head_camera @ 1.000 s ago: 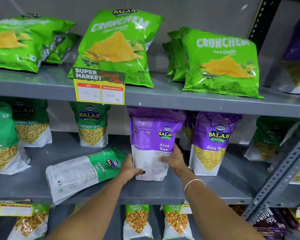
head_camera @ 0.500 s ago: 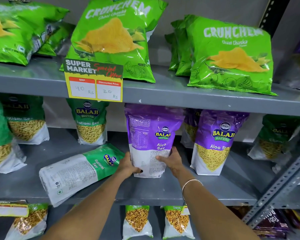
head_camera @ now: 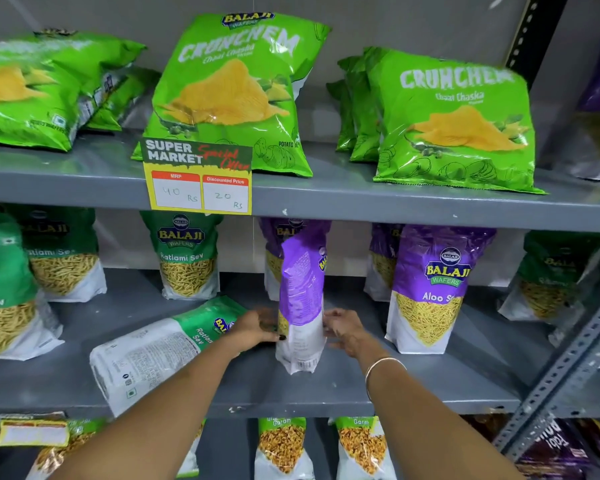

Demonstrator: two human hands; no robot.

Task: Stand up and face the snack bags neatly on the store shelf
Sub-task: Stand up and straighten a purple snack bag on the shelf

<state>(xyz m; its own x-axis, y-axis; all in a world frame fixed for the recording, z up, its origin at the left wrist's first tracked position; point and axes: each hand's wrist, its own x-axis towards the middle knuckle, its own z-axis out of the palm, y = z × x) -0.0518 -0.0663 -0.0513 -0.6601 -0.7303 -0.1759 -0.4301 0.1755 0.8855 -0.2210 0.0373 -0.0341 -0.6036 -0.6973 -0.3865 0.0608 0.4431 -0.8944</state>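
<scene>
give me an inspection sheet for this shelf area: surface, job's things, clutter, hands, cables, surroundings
surface: grey metal middle shelf, bare at the front.
job's things: purple Aloo Sev bag upright, turned edge-on, back panel showing; green Ratlami Sev bag lying flat, back up.
clutter: nothing seen.
grippers: left hand and right hand flank the purple bag's lower part; left touches it, right blurred.
cables: nothing seen.
surroundings: Crunchem bags above, price tag on the upper shelf edge, more bags below.

Head view: close, facing forward and slightly down at middle shelf (head_camera: 326, 393).
</scene>
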